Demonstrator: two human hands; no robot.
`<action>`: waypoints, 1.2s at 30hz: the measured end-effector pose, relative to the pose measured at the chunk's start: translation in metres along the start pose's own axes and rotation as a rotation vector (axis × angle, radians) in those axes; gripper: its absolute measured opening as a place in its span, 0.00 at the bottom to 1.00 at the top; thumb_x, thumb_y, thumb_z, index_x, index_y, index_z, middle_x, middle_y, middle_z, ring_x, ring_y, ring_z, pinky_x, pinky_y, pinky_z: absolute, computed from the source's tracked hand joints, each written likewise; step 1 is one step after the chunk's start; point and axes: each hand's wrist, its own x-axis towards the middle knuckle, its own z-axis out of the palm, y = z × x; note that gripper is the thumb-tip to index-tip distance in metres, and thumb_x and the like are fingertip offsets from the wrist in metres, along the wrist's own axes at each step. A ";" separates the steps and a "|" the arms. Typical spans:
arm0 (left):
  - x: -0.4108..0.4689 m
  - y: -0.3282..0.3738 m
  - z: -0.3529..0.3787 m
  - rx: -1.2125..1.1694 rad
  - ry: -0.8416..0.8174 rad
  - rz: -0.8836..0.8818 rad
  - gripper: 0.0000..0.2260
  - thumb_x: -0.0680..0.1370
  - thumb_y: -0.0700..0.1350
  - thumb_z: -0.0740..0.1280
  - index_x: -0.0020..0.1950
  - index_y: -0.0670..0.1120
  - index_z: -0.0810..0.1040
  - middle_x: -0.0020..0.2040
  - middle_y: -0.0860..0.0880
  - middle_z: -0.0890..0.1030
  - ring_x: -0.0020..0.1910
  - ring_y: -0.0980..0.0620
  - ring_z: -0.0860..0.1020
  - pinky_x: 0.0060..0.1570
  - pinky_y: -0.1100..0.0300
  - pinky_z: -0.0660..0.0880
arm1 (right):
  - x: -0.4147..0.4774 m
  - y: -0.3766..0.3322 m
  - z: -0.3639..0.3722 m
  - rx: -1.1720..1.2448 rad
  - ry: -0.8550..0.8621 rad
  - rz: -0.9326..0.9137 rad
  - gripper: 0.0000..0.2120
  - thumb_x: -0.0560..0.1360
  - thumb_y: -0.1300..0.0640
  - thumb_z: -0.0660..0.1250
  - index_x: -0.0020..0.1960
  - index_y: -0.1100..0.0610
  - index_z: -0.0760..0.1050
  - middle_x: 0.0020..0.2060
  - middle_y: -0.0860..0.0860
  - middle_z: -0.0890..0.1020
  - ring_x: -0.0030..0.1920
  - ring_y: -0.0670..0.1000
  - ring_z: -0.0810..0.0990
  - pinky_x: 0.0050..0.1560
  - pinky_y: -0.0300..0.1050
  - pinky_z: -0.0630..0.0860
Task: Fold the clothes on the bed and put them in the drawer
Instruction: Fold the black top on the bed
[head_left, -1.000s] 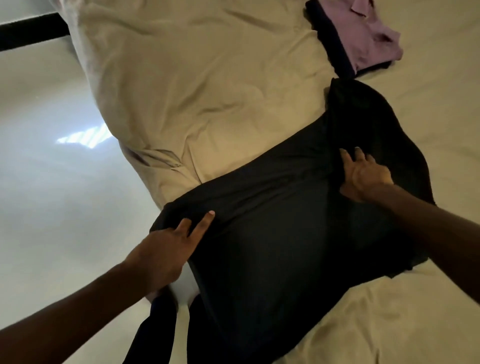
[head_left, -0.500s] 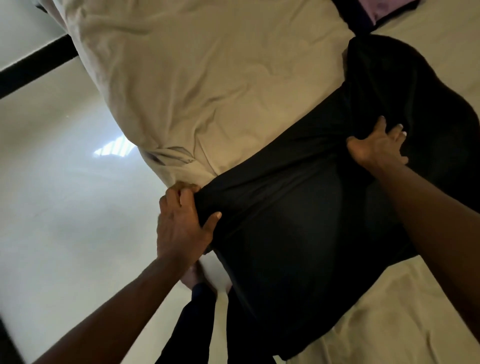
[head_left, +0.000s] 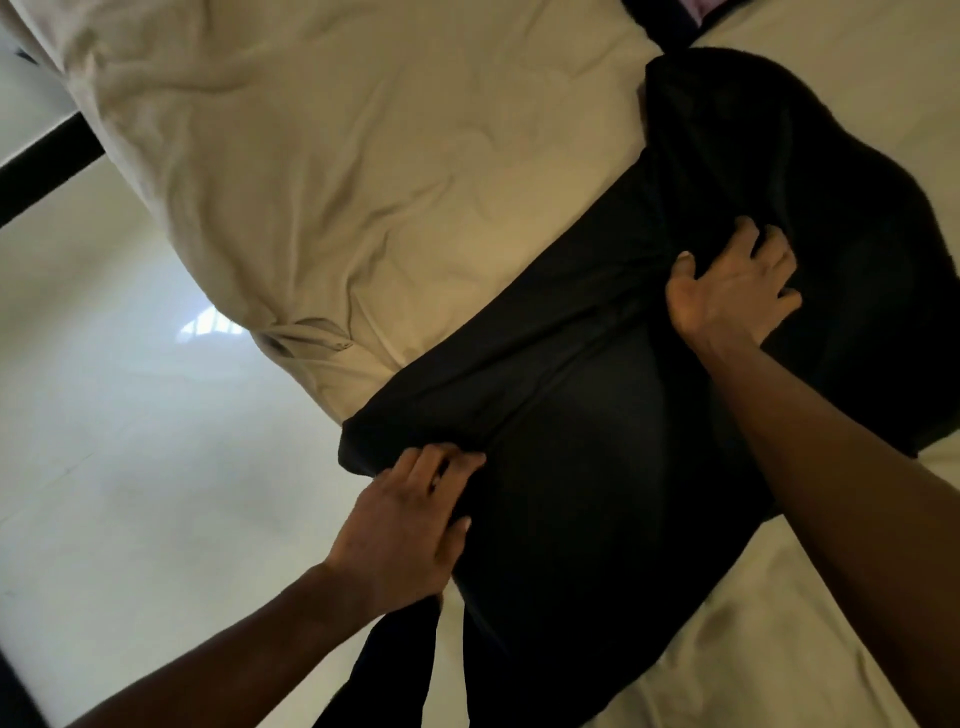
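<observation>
A large black garment (head_left: 597, 467) lies spread across the beige bed sheet (head_left: 363, 182), its near end hanging over the bed's edge. My left hand (head_left: 410, 514) grips a bunched fold of it at the bed's left edge, fingers curled into the cloth. My right hand (head_left: 732, 291) holds the same long fold farther up, thumb hooked against the ridge and fingers bent over the fabric. A raised crease runs between the two hands. At the top edge only a sliver of a purple garment (head_left: 696, 6) shows, lying on a dark cloth (head_left: 670, 28).
A glossy pale floor (head_left: 130, 441) lies left of the bed. A black bar (head_left: 47, 166) runs along the wall base at upper left. My dark trouser legs (head_left: 395, 675) stand against the bed's edge. No drawer is in view.
Both hands have closed on the black garment and drawn up a long fold between them. The left hand shifted inward from the corner. The view tilted, pushing the purple garment almost out of frame.
</observation>
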 end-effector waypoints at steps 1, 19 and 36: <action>0.004 0.001 -0.004 -0.009 -0.030 0.014 0.15 0.79 0.60 0.60 0.62 0.57 0.75 0.57 0.55 0.76 0.48 0.57 0.78 0.43 0.62 0.78 | 0.003 0.001 -0.003 0.020 0.030 0.035 0.36 0.80 0.42 0.61 0.81 0.55 0.54 0.79 0.60 0.59 0.78 0.62 0.58 0.71 0.67 0.62; 0.359 0.038 -0.082 -0.432 0.292 -0.295 0.19 0.81 0.52 0.67 0.70 0.50 0.73 0.65 0.50 0.78 0.64 0.50 0.76 0.66 0.55 0.72 | 0.121 0.016 -0.034 1.340 0.247 0.654 0.13 0.83 0.48 0.61 0.49 0.55 0.77 0.43 0.51 0.81 0.41 0.52 0.82 0.43 0.47 0.81; 0.531 0.066 -0.122 -0.113 0.047 0.118 0.08 0.74 0.44 0.71 0.50 0.56 0.81 0.55 0.51 0.83 0.56 0.49 0.81 0.61 0.53 0.77 | 0.079 0.052 -0.016 1.674 0.130 0.776 0.20 0.71 0.49 0.74 0.62 0.48 0.78 0.59 0.52 0.83 0.59 0.54 0.82 0.63 0.55 0.79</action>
